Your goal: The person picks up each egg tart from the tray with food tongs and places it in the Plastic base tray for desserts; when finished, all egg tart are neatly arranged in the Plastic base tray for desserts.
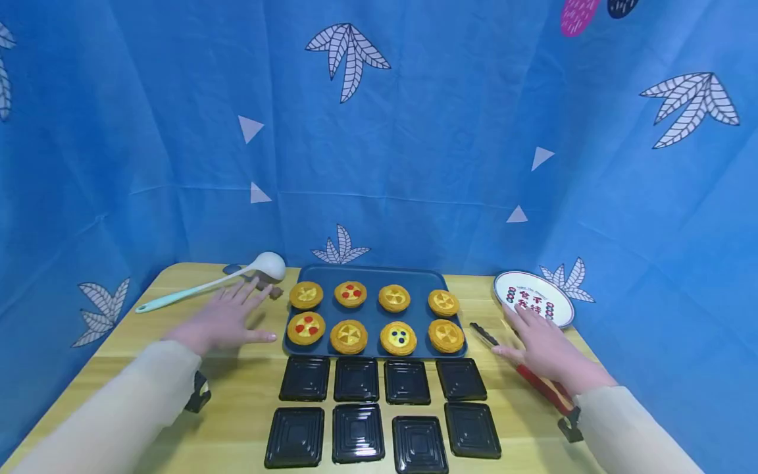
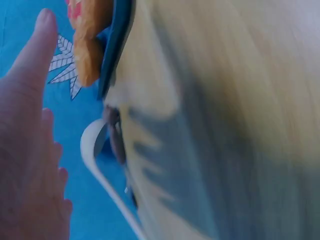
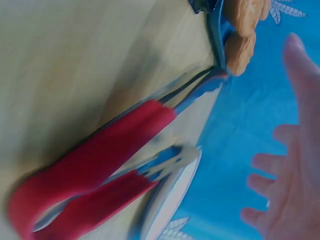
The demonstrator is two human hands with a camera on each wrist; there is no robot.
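Tongs near plate with red Chinese characters

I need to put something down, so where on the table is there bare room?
One bare patch of table lies between the left hand and the black trays; another, between those and the red-handled tongs. Crowded: the middle, where tarts fill much of the blue tray, with black trays close in front; the far right, with tongs near the plate.

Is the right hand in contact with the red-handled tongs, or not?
Apart. The right wrist view shows a clear gap: blue cloth is visible between the right hand and the red-handled tongs.
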